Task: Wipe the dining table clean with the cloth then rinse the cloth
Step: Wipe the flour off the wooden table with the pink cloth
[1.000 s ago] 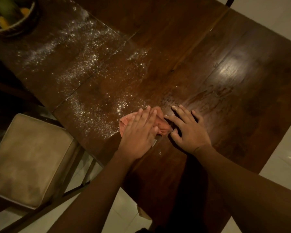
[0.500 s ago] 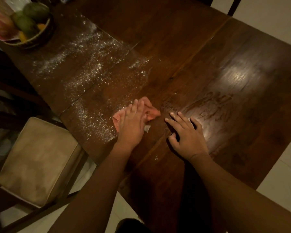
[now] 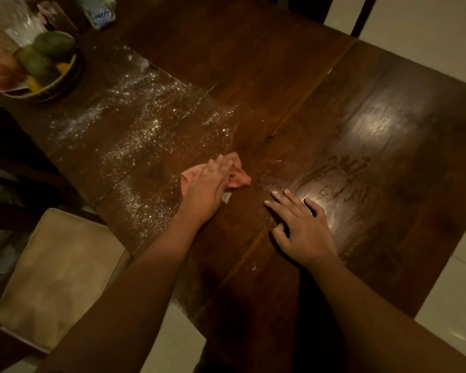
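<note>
Left hand, fingers flat and pressing the pink cloth on the table, has slid it away from the right hand (splayed flat, holding nothing) toward the white powder, so most of the spill looks unwiped.

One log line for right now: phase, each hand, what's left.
phase: wiping | left hand: presses cloth | right hand: flat on table | left to do: powder left of cloth, rinse
</note>
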